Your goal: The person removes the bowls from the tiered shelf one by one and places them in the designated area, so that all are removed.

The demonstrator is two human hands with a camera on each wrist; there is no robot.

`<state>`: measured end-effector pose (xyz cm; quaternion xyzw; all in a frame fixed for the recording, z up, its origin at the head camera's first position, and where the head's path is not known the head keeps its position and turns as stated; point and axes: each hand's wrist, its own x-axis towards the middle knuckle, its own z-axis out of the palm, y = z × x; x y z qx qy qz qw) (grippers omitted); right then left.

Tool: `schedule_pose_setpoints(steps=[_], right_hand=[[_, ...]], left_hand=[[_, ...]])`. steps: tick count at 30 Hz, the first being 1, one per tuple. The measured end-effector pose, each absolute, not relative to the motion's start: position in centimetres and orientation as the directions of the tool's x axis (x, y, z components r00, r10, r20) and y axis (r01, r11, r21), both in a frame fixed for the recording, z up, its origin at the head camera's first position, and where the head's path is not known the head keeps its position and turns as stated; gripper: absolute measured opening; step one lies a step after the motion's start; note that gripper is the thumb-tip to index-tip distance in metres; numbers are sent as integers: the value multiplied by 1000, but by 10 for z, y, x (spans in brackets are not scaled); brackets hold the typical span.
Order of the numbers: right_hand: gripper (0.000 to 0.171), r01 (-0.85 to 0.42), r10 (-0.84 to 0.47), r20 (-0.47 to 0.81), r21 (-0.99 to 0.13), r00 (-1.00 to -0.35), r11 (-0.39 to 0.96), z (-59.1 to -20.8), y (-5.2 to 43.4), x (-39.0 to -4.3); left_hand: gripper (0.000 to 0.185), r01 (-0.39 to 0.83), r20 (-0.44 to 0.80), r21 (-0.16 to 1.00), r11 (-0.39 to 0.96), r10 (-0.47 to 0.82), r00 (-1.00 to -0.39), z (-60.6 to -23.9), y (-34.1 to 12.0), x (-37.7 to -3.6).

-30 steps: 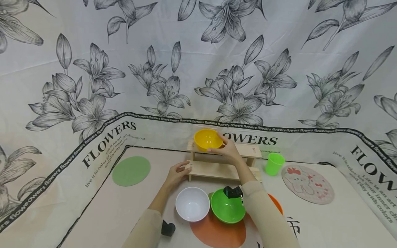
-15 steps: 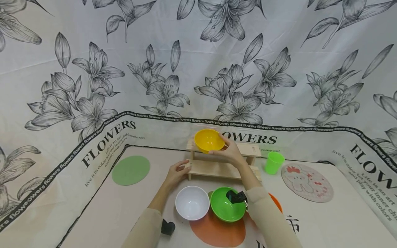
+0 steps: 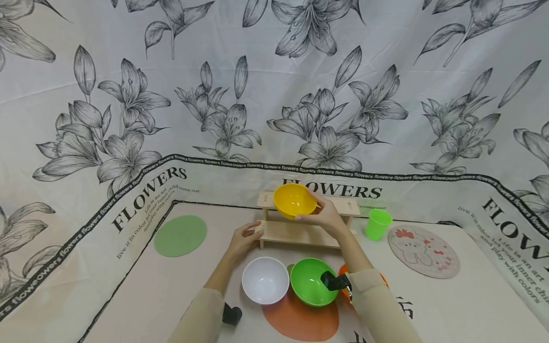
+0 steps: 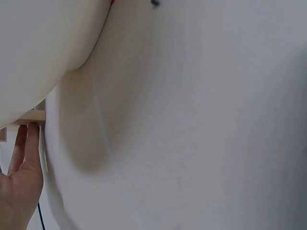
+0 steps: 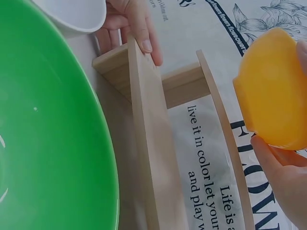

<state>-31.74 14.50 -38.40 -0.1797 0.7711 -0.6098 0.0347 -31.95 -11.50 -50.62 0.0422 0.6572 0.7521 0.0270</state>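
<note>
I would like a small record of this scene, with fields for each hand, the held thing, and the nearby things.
left hand: left hand rests on the left end of the two-tier wooden shelf
right hand: right hand holds the yellow plastic bowl in its grip, above the shelf
in front: white plastic bowl beside green plastic bowl
right side: green plastic cup
</note>
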Motion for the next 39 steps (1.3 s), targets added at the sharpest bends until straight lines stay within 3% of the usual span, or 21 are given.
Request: schedule_pose_setpoints(steps=[26,39], right_hand=[[89,-276,-337,225,-955,-914,111,-393,171,-292],[90,-268,-335,211,-954,-918,135,-395,185,-278]], left_hand=[[46,29,44,990,-140,106,-993,-505,-115,-318],[45,23,36,990,-140,95,-995,-508,-114,-322]])
